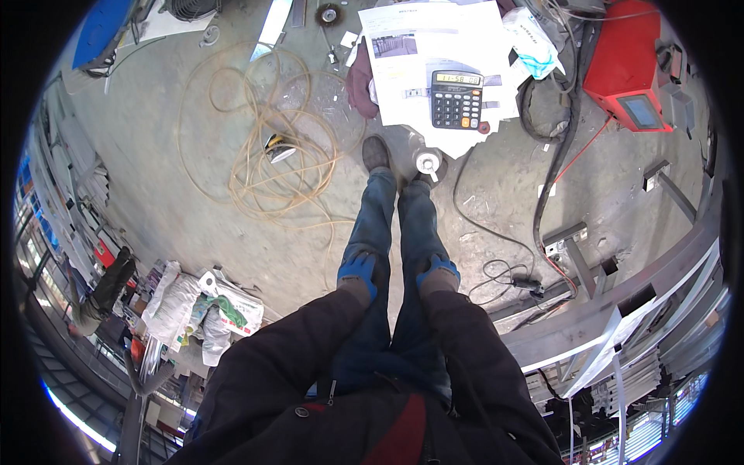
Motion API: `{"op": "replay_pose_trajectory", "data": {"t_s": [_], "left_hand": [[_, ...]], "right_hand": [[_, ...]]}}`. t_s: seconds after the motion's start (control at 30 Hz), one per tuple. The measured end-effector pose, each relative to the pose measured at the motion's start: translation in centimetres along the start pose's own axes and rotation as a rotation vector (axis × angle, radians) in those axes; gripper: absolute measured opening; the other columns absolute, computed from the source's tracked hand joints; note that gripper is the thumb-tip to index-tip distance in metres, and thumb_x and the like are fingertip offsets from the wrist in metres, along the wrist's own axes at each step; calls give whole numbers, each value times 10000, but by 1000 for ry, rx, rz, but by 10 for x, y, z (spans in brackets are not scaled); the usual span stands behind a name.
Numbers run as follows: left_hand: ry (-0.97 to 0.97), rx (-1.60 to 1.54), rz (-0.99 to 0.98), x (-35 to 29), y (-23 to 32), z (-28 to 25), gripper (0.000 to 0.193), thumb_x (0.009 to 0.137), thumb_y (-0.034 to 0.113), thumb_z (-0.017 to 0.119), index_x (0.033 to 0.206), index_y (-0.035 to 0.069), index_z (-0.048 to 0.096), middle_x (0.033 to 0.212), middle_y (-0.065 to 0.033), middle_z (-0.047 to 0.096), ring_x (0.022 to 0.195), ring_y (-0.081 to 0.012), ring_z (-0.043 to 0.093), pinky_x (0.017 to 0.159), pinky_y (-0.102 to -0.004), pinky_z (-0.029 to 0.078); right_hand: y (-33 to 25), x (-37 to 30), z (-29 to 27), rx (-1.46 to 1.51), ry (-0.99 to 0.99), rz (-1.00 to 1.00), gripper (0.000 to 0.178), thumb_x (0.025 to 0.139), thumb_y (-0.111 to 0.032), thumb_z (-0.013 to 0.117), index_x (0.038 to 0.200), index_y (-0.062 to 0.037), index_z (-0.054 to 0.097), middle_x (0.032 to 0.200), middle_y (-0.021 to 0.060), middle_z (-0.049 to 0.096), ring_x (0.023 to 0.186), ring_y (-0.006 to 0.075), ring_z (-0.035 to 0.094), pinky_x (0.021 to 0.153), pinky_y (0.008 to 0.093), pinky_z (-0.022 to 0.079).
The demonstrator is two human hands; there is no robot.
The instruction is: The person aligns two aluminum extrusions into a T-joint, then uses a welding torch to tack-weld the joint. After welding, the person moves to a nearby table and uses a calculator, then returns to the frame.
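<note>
My left hand point(358, 268), in a blue glove, rests on the left knee of my blue jeans point(370, 225). On the other knee lies my right hand point(439, 268), gloved the same way. Neither hand appears to hold anything; the fingers seem laid over the denim, though their tips are partly hard to make out. Beyond my dark shoes, printed paper sheets point(399, 85) are spread out with a black desk calculator point(457, 112) on them. A round metallic piece with a pale tab point(428, 161) sits by my right shoe, partly covering it.
A thin tan hose point(267, 186) lies in loose coils on the left. On the right stand a red machine point(620, 70), black cables point(570, 147) and steel frame bars point(620, 310). White sacks point(174, 306) are heaped at lower left. A white and blue packet point(533, 46) lies beside the papers.
</note>
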State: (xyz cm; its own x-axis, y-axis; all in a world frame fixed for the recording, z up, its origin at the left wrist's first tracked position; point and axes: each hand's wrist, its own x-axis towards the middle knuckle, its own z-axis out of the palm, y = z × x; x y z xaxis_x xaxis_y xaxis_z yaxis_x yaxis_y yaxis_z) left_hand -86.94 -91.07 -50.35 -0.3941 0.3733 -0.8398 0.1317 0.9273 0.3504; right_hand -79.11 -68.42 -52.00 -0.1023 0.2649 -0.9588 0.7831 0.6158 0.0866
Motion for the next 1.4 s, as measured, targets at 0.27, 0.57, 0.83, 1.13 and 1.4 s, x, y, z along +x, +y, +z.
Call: {"op": "replay_pose_trajectory", "data": {"t_s": [0.27,0.57,0.83,1.13,1.4], "left_hand": [[-25,-49,-50,15,-4,-5,619,798,102,709,1415,85,665,1480,-235,624,1396,-434,566,1180,-481,474],[-84,-108,-91,42,-1,-24,715,782,107,723,1488,142,615,1549,-177,585,1454,-391,518,1210,-502,427],[-42,-100,-88,46,4,-25,730,764,106,712,1487,70,612,1580,-231,545,1485,-422,478,1256,-490,379],[-68,-101,-97,54,4,-27,758,765,121,718,1510,65,590,1589,-237,534,1498,-418,469,1263,-478,375],[-153,-87,-146,56,7,-28,800,806,176,737,1570,74,521,1654,-214,469,1549,-394,412,1301,-461,321]], "right_hand": [[-7,7,-3,-26,-30,20,680,843,-341,746,1492,-160,654,1552,145,615,1413,351,582,1178,461,473],[-11,25,-12,-42,-119,54,675,879,-404,723,1499,-152,634,1614,126,539,1453,351,530,1198,486,428],[-19,28,-18,-80,-108,29,627,902,-349,693,1491,-141,642,1568,151,578,1424,366,556,1186,481,446],[-24,31,-27,-87,-95,31,626,898,-341,699,1493,-151,646,1552,155,597,1406,369,576,1177,476,469],[-23,30,-31,-70,-157,50,634,907,-371,701,1496,-146,633,1621,126,533,1471,338,518,1214,479,414]]}}
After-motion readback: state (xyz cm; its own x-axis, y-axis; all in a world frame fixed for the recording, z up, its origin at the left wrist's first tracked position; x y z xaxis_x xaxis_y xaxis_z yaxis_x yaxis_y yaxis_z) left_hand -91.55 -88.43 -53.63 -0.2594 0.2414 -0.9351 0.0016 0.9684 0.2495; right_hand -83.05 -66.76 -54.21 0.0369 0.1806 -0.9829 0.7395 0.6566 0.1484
